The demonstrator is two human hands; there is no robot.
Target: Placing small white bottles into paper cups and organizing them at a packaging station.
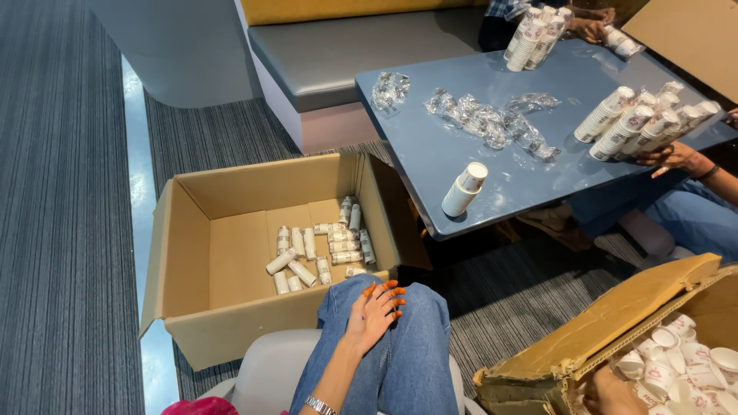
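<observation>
The right hand (pixel 611 393) reaches into the torn box (pixel 584 346); loose paper cups (pixel 680 365) lie just right of its hidden fingers, grip unclear. The left hand (pixel 374 311) rests flat, empty.

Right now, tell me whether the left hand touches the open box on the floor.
Apart. The head view shows the left hand lying flat on the knee, with denim between it and the box.
</observation>
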